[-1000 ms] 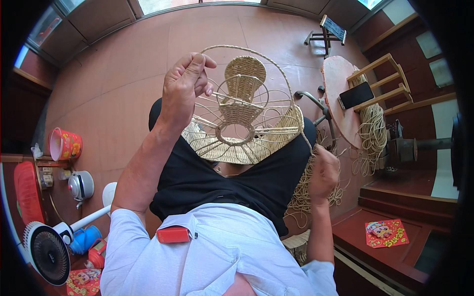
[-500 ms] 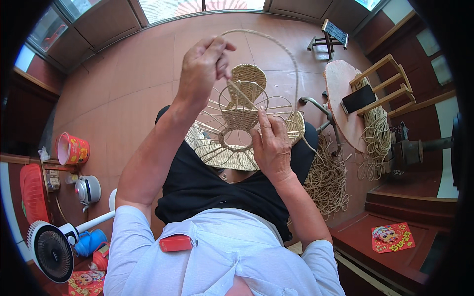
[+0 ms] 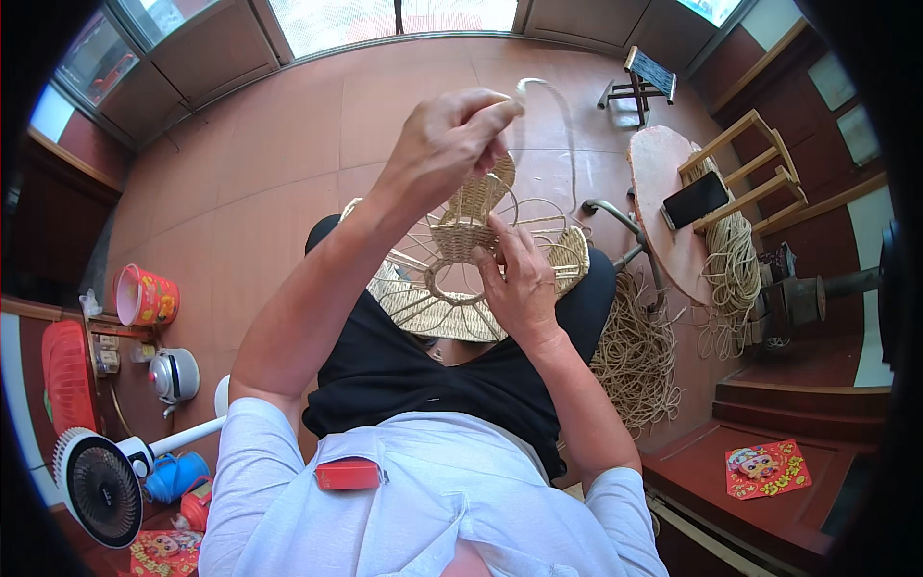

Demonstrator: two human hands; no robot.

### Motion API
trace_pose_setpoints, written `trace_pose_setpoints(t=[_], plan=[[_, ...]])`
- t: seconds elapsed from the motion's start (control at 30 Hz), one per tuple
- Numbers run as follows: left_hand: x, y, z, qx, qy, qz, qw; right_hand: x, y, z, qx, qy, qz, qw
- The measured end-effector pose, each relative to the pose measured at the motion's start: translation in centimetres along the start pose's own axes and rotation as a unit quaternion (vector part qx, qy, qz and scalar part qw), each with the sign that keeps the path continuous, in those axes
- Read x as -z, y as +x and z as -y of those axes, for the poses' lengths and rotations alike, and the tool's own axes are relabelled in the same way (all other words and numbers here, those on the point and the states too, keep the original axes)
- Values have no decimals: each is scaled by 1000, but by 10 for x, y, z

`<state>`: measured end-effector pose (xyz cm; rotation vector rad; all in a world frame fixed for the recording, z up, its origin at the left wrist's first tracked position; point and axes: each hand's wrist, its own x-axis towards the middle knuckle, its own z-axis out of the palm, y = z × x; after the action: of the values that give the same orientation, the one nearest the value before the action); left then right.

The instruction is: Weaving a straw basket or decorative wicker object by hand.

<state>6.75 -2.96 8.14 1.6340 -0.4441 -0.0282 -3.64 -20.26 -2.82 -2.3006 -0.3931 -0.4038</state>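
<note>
Across my lap lies a flower-shaped wire frame [image 3: 413,252], partly woven with straw-coloured cord. Thin wire loops fan out from a small ring at its middle. One woven petal [image 3: 460,238] points away from me; others at the near side and right are woven too. My left hand [image 3: 452,139] is raised above the frame, fingers pinched on a length of twisted cord [image 3: 569,120], which arcs off to the right. At the frame's middle, my right hand [image 3: 524,284] holds the woven petal's edge between thumb and fingers. The cord's path near the petal is partly hidden.
Loose cord [image 3: 636,351] lies heaped right of my knee. Beside it stands a pink board [image 3: 663,163] with a dark phone [image 3: 694,200] and a wooden frame [image 3: 755,159]. At left are a fan [image 3: 101,490], a kettle [image 3: 173,375] and a red bucket [image 3: 146,294].
My left hand has swung rightward with the cord, and the cord's loop has narrowed. My right hand has shifted slightly left, its fingers more bent against the woven petal.
</note>
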Motion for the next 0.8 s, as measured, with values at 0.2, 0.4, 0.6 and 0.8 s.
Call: trace_pose_setpoints(t=[0.2, 0.4, 0.6, 0.8], plan=[[-23, -74, 39, -106, 281, -103, 948, 2, 9, -2, -32, 43, 0, 999], [-53, -89, 62, -208, 513, -118, 824, -5, 15, -3, -18, 49, -16, 999], [-62, -86, 57, -154, 583, -68, 795, -8, 8, -7, -20, 71, -38, 997], [-65, -88, 67, -163, 630, -79, 755, -8, 12, -8, -17, 66, -33, 997]])
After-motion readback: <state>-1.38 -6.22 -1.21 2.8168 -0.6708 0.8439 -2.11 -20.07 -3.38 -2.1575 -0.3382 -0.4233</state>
